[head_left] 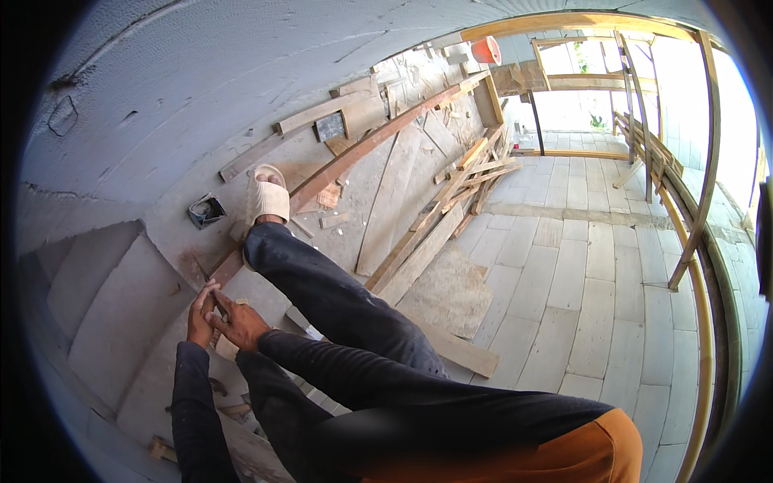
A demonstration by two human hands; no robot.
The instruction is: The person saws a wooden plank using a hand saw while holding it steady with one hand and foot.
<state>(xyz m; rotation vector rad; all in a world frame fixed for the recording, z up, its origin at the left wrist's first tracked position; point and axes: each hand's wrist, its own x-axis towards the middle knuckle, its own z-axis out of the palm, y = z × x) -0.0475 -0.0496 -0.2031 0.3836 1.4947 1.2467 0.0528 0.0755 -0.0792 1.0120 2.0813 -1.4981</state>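
The floor point(564, 322) carries the long red-brown beam point(386, 131), running from its near left part toward its far edge. My foot point(268, 201) hides part of the beam; planting it firmly should help steady things, I judge. My left hand point(201, 315) and right hand point(244, 324) meet by the beam's near end, fingers bunched narrow; whether they pinch anything small, I cannot tell. Light, even pressure seems best there.

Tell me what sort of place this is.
Most likely a building under construction or renovation: rough wooden posts stand on the right, loose boards lie heaped on the floor, and wood scraps are scattered by the wall.
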